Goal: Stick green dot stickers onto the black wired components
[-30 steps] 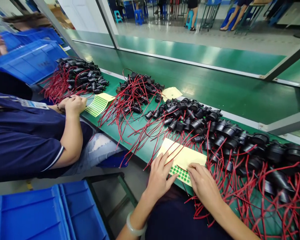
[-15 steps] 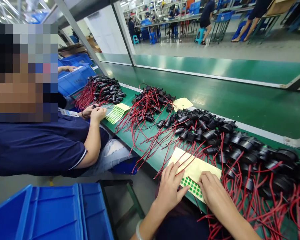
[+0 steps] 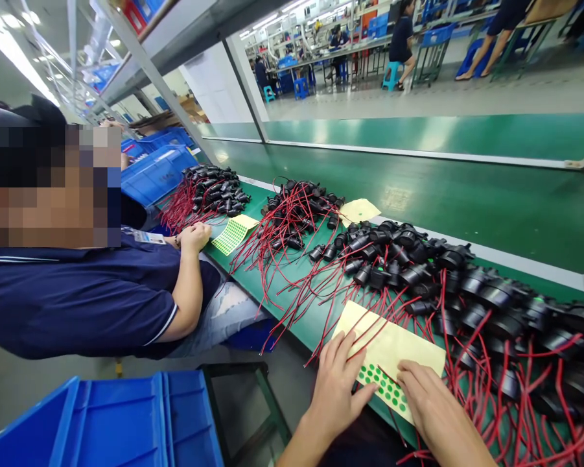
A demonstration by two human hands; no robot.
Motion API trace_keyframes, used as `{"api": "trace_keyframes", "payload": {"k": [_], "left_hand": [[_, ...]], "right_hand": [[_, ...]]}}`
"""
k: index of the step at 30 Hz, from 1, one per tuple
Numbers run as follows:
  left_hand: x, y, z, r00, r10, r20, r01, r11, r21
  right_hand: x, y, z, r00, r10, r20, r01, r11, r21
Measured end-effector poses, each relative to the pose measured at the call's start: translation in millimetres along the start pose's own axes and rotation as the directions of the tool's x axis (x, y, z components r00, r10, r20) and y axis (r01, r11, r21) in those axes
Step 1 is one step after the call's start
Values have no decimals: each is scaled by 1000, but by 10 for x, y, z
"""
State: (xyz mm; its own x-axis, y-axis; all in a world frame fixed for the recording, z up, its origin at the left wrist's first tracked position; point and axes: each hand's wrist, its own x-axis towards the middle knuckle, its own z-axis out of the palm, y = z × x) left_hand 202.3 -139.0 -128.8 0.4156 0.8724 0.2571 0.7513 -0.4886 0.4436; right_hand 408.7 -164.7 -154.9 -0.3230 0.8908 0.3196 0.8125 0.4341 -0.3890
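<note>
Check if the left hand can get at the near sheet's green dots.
Likely yes: the left hand has its thumb beside the exposed green dots; the right hand may cover a few.

Just beyond our left hand (image 3: pixel 338 389), loose red wires (image 3: pixel 379 326) crossed the yellow sheet (image 3: pixel 408 342) and blocked a low pass. Past our right hand (image 3: pixel 437 402), heaped black parts (image 3: pixel 496 295) and tangled wires (image 3: pixel 500 395) stood in our way. Left of our grip, narrow gaps between wires showed green bench (image 3: pixel 245 275), as far as a co-worker's forearm (image 3: pixel 189 282). Beyond the heap, we had broad room over the green surface (image 3: pixel 467 188) behind the pale rail (image 3: pixel 505 257).
</note>
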Motion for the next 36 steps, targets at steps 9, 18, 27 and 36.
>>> {"api": "trace_keyframes", "payload": {"k": [9, 18, 27, 36], "left_hand": [[-1, -3, -4, 1000, 4, -9, -4, 1000, -8], [-27, -9, 28, 1000, -5, -21, 5, 1000, -2], [-26, -17, 30, 999, -2, -34, 3, 1000, 20], [-21, -1, -27, 979, 78, -191, -88, 995, -45]], "right_hand": [[106, 27, 77, 999, -3, 34, 4, 999, -34], [-27, 192, 136, 992, -120, -25, 119, 992, -40], [-61, 144, 160, 992, -127, -26, 126, 991, -35], [128, 126, 205, 1000, 3, -16, -2, 999, 53]]}}
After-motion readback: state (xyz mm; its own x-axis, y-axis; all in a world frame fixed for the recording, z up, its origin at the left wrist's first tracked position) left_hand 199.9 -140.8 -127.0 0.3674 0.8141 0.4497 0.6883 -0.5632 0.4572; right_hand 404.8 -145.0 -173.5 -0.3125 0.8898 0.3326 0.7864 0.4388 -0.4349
